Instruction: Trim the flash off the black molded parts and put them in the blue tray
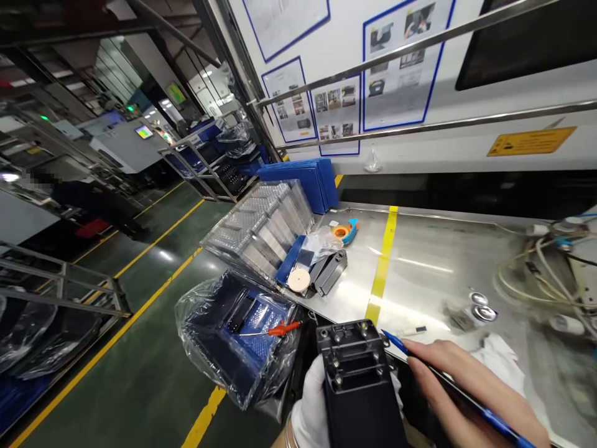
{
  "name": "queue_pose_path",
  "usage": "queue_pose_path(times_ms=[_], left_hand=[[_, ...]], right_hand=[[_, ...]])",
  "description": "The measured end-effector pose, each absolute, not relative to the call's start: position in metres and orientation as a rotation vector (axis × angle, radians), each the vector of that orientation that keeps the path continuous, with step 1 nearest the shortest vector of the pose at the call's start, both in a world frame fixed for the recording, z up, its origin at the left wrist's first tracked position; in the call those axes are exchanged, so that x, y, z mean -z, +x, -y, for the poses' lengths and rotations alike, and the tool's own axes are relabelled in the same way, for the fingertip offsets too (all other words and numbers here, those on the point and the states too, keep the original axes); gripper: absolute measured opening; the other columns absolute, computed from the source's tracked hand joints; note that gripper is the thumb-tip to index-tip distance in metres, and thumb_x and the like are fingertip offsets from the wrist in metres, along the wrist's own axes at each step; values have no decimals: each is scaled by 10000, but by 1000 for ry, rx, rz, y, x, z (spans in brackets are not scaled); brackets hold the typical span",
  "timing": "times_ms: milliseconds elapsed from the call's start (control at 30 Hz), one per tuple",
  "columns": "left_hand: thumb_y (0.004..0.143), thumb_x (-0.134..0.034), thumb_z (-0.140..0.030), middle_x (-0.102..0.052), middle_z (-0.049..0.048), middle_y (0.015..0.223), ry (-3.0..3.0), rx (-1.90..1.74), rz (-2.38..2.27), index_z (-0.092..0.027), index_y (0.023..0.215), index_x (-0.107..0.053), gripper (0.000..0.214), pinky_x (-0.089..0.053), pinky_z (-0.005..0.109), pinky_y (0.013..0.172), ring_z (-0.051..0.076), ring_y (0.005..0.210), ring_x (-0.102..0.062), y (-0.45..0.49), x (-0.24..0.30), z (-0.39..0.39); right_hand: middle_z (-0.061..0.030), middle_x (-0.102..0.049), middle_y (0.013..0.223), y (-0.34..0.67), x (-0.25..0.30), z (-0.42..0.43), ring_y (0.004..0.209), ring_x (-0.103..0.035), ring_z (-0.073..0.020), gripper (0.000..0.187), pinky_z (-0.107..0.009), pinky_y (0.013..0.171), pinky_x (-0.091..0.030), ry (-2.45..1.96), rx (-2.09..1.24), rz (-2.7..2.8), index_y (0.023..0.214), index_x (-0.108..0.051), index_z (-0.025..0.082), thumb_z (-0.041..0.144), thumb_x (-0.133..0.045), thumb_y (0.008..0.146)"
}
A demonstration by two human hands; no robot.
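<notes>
Holding a black plastic housing (357, 379) upright at the bottom middle of the view, the left hand (310, 404) (in a white glove) wraps it from the left side, fingers curled shut around its body. The housing's long axis runs up and away from the person, its top face with screw holes turned toward the camera, just over the near edge of the steel surface (433, 261). The right hand (466, 386), bare, lies just right of the housing, fingers pressed together in a pinch on a blue pen (448, 382). The pen slants up and left, its tip almost at the housing's upper right corner, so the right hand is the nearer one to that corner. Farther off on the surface sit clear trays (261, 227), a tape roll (342, 231) and a yellow line (382, 264). A bagged blue bin (233, 336) with a red-handled tool (280, 328) stands left.
</notes>
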State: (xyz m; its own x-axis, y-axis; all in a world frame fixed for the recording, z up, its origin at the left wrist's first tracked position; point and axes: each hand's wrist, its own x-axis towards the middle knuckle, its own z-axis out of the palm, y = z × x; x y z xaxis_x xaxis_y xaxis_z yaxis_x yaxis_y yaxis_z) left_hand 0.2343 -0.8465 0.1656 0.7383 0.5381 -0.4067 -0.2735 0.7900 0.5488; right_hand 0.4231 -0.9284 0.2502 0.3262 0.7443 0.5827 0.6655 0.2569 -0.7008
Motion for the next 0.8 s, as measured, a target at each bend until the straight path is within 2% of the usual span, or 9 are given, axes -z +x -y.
queue_pose_path(times_ms=[67,167,233,333,433,500,600,800], left_hand=[[723,-635,-631,-690,87,1279,532,-535,-643,-225,1112,-738,571,-270,415,1222,327,1445,-377,224,-164,848],[764,-624,-587,-730,62,1206,624,-590,-714,-251,1066,-758,472,-265,408,1233,326,1423,-415,218,-170,849],[801,-585,-577,-740,68,1185,634,-553,-696,-232,1076,-763,475,-274,423,1234,328,1393,-459,221,-178,850],[843,-529,-573,-704,78,1271,568,-488,-578,-190,1132,-750,529,-295,416,1227,313,1395,-466,228,-185,850],[808,-600,-568,-680,60,1315,552,-535,-533,-188,1122,-753,515,-307,390,1222,293,1398,-467,230,-186,850],[786,-637,-567,-715,60,1253,554,-543,-559,-193,1071,-770,489,-320,384,1214,290,1371,-497,229,-191,850],[830,-583,-549,-764,76,1118,568,-492,-627,-192,1001,-787,446,-329,383,1208,285,1358,-506,231,-214,849],[817,-586,-420,-777,74,937,644,-556,-702,-206,832,-792,298,-219,407,1258,287,1405,-439,240,-260,846]], right_hand=[[-28,-737,942,417,-250,923,775,-712,-158,266,-233,706,-573,-1429,-72,1365,1177,-643,258,174,-613,926],[-12,-730,920,412,-248,917,783,-710,-148,260,-226,714,-565,-1416,-86,1394,1160,-653,252,169,-630,915],[1,-716,899,409,-247,913,784,-703,-137,260,-223,734,-559,-1386,-88,1421,1145,-648,249,144,-635,908],[6,-695,868,405,-248,911,759,-687,-123,223,-217,707,-547,-1355,-114,1451,1112,-642,240,134,-625,916],[8,-690,850,402,-251,914,766,-689,-137,201,-229,696,-552,-1379,-146,1449,1097,-645,249,154,-622,921],[4,-694,859,400,-254,919,781,-699,-156,201,-245,712,-562,-1401,-133,1430,1093,-648,260,169,-629,916],[1,-690,852,398,-256,923,767,-702,-165,198,-250,698,-563,-1403,-125,1415,1084,-654,266,177,-635,909],[22,-671,789,397,-259,921,737,-699,-148,211,-224,674,-557,-1356,-164,1474,1072,-635,271,135,-617,911]])
